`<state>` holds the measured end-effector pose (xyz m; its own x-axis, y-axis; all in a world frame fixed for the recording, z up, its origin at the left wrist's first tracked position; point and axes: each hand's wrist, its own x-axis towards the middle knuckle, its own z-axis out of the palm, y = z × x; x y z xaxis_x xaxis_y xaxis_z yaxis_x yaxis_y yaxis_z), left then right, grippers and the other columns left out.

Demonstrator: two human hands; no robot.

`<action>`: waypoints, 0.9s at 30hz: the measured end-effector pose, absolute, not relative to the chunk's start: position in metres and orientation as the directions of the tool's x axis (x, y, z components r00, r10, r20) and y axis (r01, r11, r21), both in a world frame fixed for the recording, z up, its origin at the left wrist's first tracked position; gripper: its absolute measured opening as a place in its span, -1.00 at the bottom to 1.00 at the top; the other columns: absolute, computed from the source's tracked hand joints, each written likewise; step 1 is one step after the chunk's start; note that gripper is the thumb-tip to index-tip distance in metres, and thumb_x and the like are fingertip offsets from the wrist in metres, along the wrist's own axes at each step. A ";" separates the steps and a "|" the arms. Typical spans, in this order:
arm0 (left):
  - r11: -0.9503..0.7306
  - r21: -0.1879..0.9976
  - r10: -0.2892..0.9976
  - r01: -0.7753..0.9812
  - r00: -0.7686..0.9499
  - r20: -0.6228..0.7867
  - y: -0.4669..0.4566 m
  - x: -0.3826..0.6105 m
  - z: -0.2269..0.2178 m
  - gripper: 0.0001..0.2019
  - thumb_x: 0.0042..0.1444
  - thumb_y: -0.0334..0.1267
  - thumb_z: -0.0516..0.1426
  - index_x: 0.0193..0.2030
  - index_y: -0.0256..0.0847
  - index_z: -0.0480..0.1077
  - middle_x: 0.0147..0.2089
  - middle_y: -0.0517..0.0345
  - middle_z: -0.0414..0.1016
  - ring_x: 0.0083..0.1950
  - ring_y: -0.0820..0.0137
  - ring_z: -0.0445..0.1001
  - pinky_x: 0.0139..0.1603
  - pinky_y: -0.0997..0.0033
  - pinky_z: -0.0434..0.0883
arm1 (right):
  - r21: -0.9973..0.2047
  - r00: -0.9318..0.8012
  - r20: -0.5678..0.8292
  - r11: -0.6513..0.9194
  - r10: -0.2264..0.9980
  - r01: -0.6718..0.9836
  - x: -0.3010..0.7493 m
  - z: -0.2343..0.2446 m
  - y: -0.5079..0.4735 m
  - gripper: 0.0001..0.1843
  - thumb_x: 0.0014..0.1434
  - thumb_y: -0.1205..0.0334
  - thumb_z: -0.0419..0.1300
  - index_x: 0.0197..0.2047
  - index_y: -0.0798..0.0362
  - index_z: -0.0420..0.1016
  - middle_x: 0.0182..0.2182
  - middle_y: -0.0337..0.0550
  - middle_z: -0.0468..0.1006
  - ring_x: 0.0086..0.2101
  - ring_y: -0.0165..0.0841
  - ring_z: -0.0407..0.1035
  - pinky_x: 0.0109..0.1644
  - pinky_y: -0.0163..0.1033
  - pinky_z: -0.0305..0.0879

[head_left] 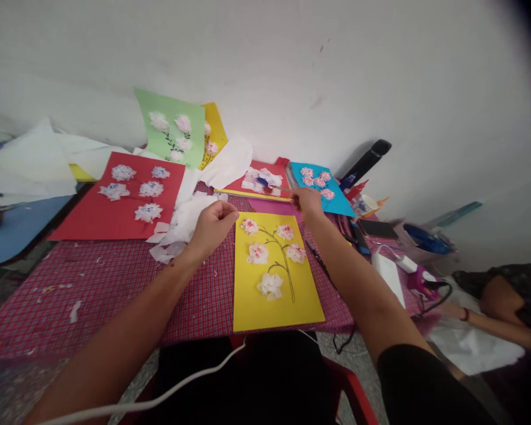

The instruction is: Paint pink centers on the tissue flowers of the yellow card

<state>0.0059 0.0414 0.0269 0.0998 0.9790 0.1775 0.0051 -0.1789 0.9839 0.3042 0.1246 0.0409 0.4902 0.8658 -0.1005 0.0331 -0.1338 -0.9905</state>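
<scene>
A yellow sheet of paper [248, 307] lies before me, with a drawn dark stem and several crumpled white tissue flowers. Most of the flowers carry red dabs; the lowest one [270, 285] is plain white. My left hand [215, 223] is closed, thumb and fingers pinched at the sheet's top left corner. Beyond the sheet, my right hand [307, 202] grips a thin paintbrush [279, 188]. Its tip reaches a white tissue [250, 182] stained with blue and red paint, lying on red paper. The fingers of the right hand are partly hidden.
Flower pictures on red [88, 206], green [154, 139] and blue [343, 203] paper stand around the back. Loose white tissue [188, 215] lies left of my left hand. A black bottle [365, 159], phone [377, 229] and power strip [387, 274] are at right. A co-worker's arm [491, 327] shows there.
</scene>
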 end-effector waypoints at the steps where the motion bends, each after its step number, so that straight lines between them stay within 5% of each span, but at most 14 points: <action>1: -0.177 0.984 0.980 0.001 0.098 0.176 0.041 0.006 0.027 -0.90 0.15 -0.21 0.28 -0.26 -0.16 0.48 -0.47 0.26 0.40 -0.49 0.49 0.28 -0.51 0.45 0.19 | -0.989 0.490 -0.125 -0.146 0.863 0.004 0.304 0.041 0.125 -0.86 0.02 0.37 0.26 -0.52 0.02 0.40 -0.68 -0.27 0.44 -0.67 -0.47 0.26 -0.65 -0.37 0.07; 9: -0.187 0.982 0.979 -0.013 0.077 0.188 0.043 0.008 0.027 -0.93 0.13 -0.27 0.27 -0.28 -0.15 0.47 -0.46 0.25 0.39 -0.50 0.50 0.27 -0.54 0.45 0.17 | -0.969 0.488 -0.247 -0.198 0.838 -0.149 0.301 0.040 0.125 -0.74 0.03 0.44 0.26 -0.52 -0.01 0.27 -0.67 -0.35 0.39 -0.66 -0.52 0.24 -0.65 -0.43 0.05; 19: -0.197 0.980 0.978 -0.004 0.070 0.197 0.043 0.010 0.026 -0.94 0.12 -0.30 0.27 -0.32 -0.15 0.46 -0.47 0.24 0.38 -0.49 0.49 0.26 -0.54 0.46 0.15 | -0.949 0.350 -0.135 -0.019 0.927 -0.314 0.315 0.080 -0.001 -0.86 0.06 0.33 0.36 -0.38 0.05 0.45 -0.54 -0.32 0.48 -0.60 -0.53 0.27 -0.63 -0.45 0.12; 23: -0.195 0.981 0.978 -0.007 0.076 0.195 0.042 0.012 0.025 -0.94 0.11 -0.30 0.27 -0.32 -0.16 0.46 -0.46 0.23 0.40 -0.47 0.48 0.28 -0.52 0.46 0.17 | -0.983 0.372 -0.063 0.006 0.926 -0.182 0.301 0.062 -0.105 -0.81 0.02 0.23 0.46 -0.36 0.04 0.53 -0.51 -0.29 0.51 -0.57 -0.50 0.31 -0.57 -0.42 0.20; 27: -0.199 0.980 0.976 0.015 0.096 0.197 0.039 0.015 0.024 -0.94 0.10 -0.30 0.27 -0.31 -0.16 0.46 -0.44 0.22 0.42 -0.44 0.47 0.31 -0.50 0.46 0.20 | -0.988 0.447 0.071 0.003 0.892 0.152 0.283 0.030 -0.187 -0.84 0.20 0.12 0.39 -0.21 0.02 0.63 -0.50 -0.24 0.58 -0.53 -0.41 0.43 -0.47 -0.32 0.36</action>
